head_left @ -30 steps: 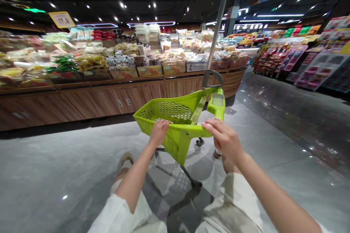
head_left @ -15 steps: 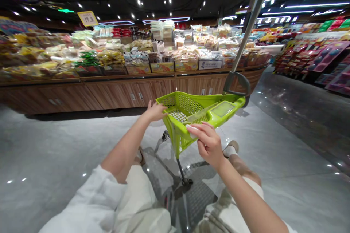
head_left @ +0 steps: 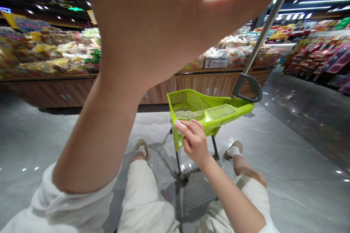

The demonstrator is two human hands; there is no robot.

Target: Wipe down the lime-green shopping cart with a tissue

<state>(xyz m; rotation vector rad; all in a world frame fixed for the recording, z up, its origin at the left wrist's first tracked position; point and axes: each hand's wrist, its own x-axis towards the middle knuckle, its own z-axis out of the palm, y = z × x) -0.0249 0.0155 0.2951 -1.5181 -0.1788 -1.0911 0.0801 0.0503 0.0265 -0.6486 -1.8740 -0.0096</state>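
Very near the camera, my left hand (head_left: 153,32) is raised and fills the upper middle of the head view. Its thumb stretches away to the right, while the other fingers are cut off by the top edge; no held thing shows. Lower down, my right hand (head_left: 195,142) pinches a small white tissue (head_left: 179,124) against the near left corner of a lime-green shopping cart (head_left: 240,109). The cart is small, with a lattice basket and a clear panel (head_left: 221,112) on its near side.
A grey handle (head_left: 254,87) with a metal pole (head_left: 269,25) rises from the cart's right end. Behind it runs a wooden display counter (head_left: 191,80) heaped with packaged food. My feet (head_left: 142,148) stand on either side of the cart on grey tiled floor (head_left: 295,174).
My left hand has left the cart's far left rim and risen up close to the camera. My right hand stays at the near rim with the tissue; the cart appears turned slightly and shifted in view.
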